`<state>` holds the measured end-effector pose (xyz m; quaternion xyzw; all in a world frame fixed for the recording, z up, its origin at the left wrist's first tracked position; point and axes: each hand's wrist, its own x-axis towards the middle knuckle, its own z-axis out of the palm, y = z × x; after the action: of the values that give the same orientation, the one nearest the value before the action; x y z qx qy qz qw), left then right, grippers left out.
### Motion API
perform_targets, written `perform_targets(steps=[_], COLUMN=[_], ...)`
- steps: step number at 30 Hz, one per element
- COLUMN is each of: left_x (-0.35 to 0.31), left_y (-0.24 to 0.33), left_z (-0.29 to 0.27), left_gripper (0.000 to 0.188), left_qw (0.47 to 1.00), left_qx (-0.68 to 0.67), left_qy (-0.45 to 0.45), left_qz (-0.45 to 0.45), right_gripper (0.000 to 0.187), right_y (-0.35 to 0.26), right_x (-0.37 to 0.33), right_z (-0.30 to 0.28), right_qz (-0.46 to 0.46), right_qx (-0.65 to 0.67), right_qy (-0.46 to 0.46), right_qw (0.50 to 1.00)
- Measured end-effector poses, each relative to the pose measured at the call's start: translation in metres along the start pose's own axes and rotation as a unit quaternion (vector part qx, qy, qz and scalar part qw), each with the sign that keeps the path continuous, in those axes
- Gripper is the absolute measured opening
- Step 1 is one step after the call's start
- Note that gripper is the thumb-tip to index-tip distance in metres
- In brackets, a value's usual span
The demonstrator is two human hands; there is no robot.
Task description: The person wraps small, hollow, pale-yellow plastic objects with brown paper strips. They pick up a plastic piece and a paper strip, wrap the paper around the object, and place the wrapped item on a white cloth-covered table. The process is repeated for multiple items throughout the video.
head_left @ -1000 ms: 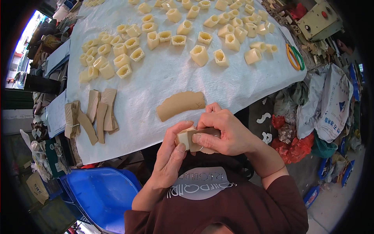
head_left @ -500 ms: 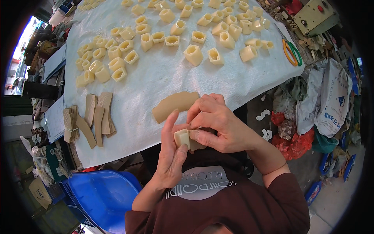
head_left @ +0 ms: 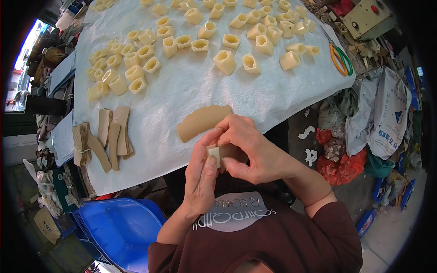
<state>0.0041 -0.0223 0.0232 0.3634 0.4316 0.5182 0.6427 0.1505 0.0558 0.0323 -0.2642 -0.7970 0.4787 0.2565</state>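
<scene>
In front of my chest, my left hand (head_left: 199, 182) grips a small cream-coloured block (head_left: 214, 156), its thumb pressed on the near face. My right hand (head_left: 255, 152) closes round a tan strip (head_left: 234, 153) lying against the block's right side; fingers hide much of both. The fingertips of the two hands meet above the block. Just beyond them a wide tan sheet piece (head_left: 200, 123) with one scalloped edge lies flat on the white-covered table (head_left: 159, 159).
Many hollow cream blocks (head_left: 225, 62) stand across the table's far half. Tan strips (head_left: 119, 132), one bundle tied, lie at left. Scissors (head_left: 340, 59) with orange and green handles rest at the right edge. A blue plastic tub (head_left: 120, 232) is below left; bags (head_left: 387, 113) crowd the right.
My right hand has turned and curled in over the tan strip. My left fingers have folded in to meet it, and less of the block shows.
</scene>
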Motion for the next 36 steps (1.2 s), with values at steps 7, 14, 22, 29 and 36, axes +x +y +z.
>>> perform_targets(steps=[7,14,22,29,36], left_x=[0.005,0.011,0.016,0.010,0.000], left_y=[0.002,-0.002,-0.014,-0.012,-0.011], left_z=[0.000,-0.009,-0.026,-0.013,-0.025], left_gripper=[0.050,0.052,0.038,0.048,0.046], left_qw=[0.998,0.994,0.959,0.971,0.988], left_qx=[-0.039,-0.017,0.098,-0.098,-0.098], left_qy=[0.043,0.097,0.106,0.131,0.092], left_qz=[0.014,0.044,0.244,0.176,0.078], right_gripper=[0.043,0.061,0.049,0.035,0.016], right_y=[0.003,-0.009,0.004,0.032,0.018], right_x=[0.001,-0.002,-0.028,-0.006,-0.011], right_z=[0.008,0.002,0.049,0.053,0.033], right_qz=[-0.024,-0.058,0.133,0.007,0.083], right_qx=[-0.010,-0.107,0.207,0.575,0.480], right_qy=[0.034,0.143,-0.030,0.134,0.165], right_qw=[0.999,0.982,0.969,0.807,0.858])
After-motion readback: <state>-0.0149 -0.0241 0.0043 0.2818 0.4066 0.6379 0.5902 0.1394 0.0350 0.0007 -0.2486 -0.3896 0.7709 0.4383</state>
